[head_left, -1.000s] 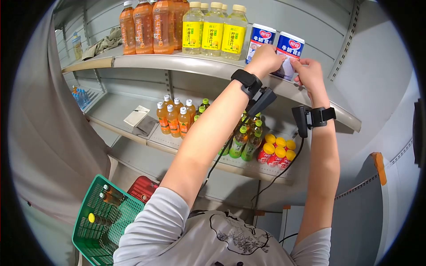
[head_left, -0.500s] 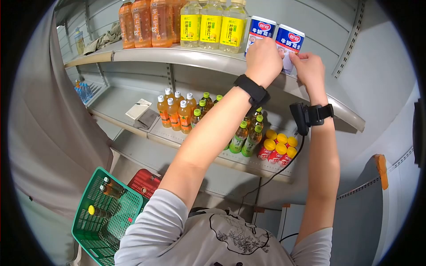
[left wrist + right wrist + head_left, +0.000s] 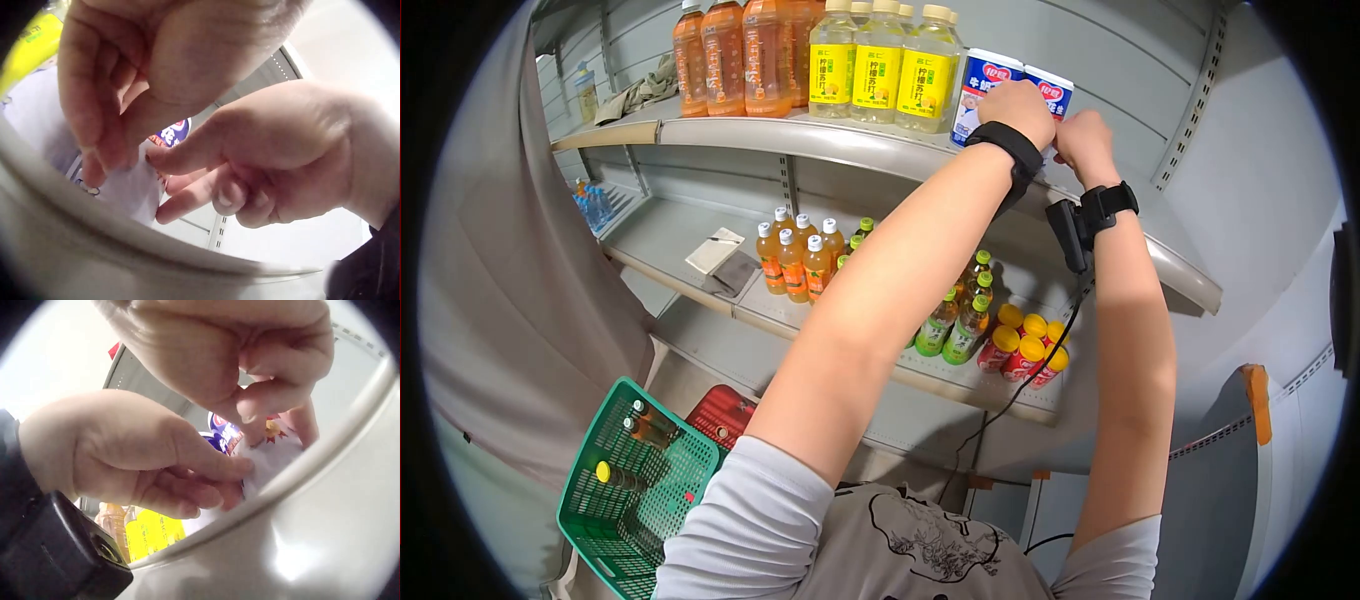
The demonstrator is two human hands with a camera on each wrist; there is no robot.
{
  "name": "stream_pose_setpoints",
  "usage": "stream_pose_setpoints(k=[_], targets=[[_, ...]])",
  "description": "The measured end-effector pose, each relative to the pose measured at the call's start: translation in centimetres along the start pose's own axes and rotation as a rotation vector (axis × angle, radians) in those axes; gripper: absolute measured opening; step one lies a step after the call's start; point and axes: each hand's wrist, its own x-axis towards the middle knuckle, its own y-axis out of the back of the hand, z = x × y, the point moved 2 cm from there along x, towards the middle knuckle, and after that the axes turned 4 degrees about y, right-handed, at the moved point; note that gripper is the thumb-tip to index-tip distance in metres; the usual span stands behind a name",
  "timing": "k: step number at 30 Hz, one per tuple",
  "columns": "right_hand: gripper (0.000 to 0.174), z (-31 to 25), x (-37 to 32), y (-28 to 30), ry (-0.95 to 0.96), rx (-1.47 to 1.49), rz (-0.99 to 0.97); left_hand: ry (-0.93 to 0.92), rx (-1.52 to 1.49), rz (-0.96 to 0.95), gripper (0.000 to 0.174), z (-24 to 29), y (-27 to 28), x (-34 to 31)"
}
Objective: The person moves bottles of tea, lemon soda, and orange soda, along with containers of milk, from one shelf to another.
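Observation:
Two blue-and-white cans stand side by side on the top shelf, the left can (image 3: 974,88) close against the right can (image 3: 1052,88). My left hand (image 3: 1017,112) reaches across the front of both. In the left wrist view its bent fingertips and thumb meet on the white lower side of the right can (image 3: 139,190). From the other side, my right hand (image 3: 1086,146) grips the same can by its right edge, thumb in front and a finger on the side. The right wrist view shows the left thumb on that can (image 3: 275,456) too. Both hands hide its lower half in the head view.
Yellow-labelled bottles (image 3: 870,80) and orange drink bottles (image 3: 767,60) line the top shelf to the left. Below stand orange-labelled bottles (image 3: 792,265), green-capped bottles (image 3: 968,325) and yellow-lidded red cans (image 3: 1026,350). A green basket (image 3: 590,412) holding several bottles is at lower left.
The right can has shifted left, narrowing the gap to the left can. Both hands stay at it; the left hand has moved right and the right hand slightly left.

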Motion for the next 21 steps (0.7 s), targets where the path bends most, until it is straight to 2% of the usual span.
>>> stream_pose_setpoints(k=[2,5,10,13,15,16,18,19,20,21], targets=[[0.036,0.0,0.3,-0.2,-0.005,-0.021,-0.002,-0.069,-0.017,0.007,0.02,-0.2,-0.9,0.6],[0.036,0.4,1.1,-0.6,-0.007,-0.019,-0.007,-0.051,-0.017,-0.072,0.018,0.0,-0.8,0.8],[0.033,0.0,0.9,0.0,-0.069,0.072,-0.043,-0.073,-0.039,-0.067,0.014,-0.7,-2.4,2.1],[0.031,0.7,1.6,-0.1,-0.088,0.178,-0.135,-0.009,-0.146,-0.245,0.012,-1.0,-2.3,2.4],[0.036,1.4,0.9,0.0,-0.202,0.488,-0.241,-0.036,-0.188,-0.247,0.014,-1.0,-1.8,1.6],[0.036,1.3,0.0,0.6,-0.201,0.485,-0.234,-0.067,-0.23,-0.259,0.016,-1.1,-1.4,1.1],[0.044,1.6,-2.8,2.4,-0.136,0.682,-0.17,-0.126,-0.244,-0.098,0.022,-1.4,-0.7,-0.5],[0.044,1.7,-4.8,3.4,-0.094,0.716,-0.098,-0.142,-0.349,-0.078,0.023,-1.6,-0.4,-1.6],[0.044,2.1,-7.0,4.2,-0.054,0.748,-0.023,-0.159,-0.455,-0.062,0.024,-2.0,-0.1,-2.8],[0.041,3.0,-9.5,4.8,-0.057,0.812,0.018,-0.168,-0.534,-0.135,0.026,-2.4,1.0,-4.5]])
